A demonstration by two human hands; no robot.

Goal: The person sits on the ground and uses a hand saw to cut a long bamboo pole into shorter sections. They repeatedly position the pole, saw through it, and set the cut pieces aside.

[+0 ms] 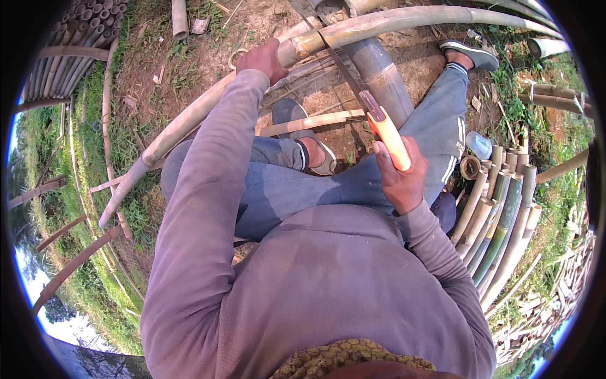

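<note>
A long bamboo pole runs across in front of me, from the lower left to the upper right. My left hand is closed round it, left of the saw. In my right hand is the orange handle of a hand saw; the fingers are wrapped round the grip. The saw's thin dark blade slants up and left and meets the pole just right of my left hand. A thick grey bamboo piece lies under the pole. Whether the teeth have bitten into the pole, I cannot tell.
Cut bamboo lengths are bundled at my right, beside a clear plastic cup. More bamboo is stacked at the far left. A split bamboo strip crosses by my shoe. Bamboo scraps litter the lower right.
</note>
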